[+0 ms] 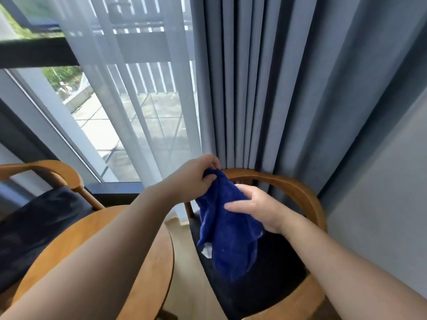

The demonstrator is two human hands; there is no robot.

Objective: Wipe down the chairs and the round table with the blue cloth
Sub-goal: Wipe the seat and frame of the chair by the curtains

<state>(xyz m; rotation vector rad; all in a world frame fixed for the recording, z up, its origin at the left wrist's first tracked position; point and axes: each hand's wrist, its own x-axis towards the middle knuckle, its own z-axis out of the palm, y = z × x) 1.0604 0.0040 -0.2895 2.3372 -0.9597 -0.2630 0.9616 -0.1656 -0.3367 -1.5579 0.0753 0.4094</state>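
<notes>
Backdrop: pleated grey-blue curtain (277, 88) from 12 to 2 o'clock, sheer white curtain (129, 88) over the glass door at 11, tiled balcony beyond.
Seat at 4 o'clock: curved wooden armchair (298, 188) with dark seat pad, right under both hands, back rail against the grey-blue curtain.
Seat at 9 o'clock: second wooden armchair (57, 172), dark cushion on it, well apart from the hands.
Surface at 7 o'clock: round honey-wood table (147, 250), between the two chairs, partly hidden by the left forearm.
Cloth: soft crumpled blue cloth (228, 239), held in mid-air over the dark seat pad, apparently touching no furniture. Small white tag at its lower 7 o'clock edge.
Left hand (196, 179): pinches the top corner of the blue cloth, fingers curled tight on it.
Right hand (256, 209): grips the blue cloth at mid-length from the 3 o'clock side, thumb across the front, other fingers behind and hidden.
Key relation: long axis runs 11 to 5, loose tail hanging below the right hand toward 6. Seat pad straight beneath, back rail just behind at 12 to 1. Right hand nearer seat and armrest, left hand nearer the table.
Step (judged): regathering the cloth into a pad, no wiping contact yet.
Next (judged): probably down onto the curved wooden armchair. Needs the tail tucked in first.
Risk (judged): dangling tail dragging or slipping loose.
</notes>
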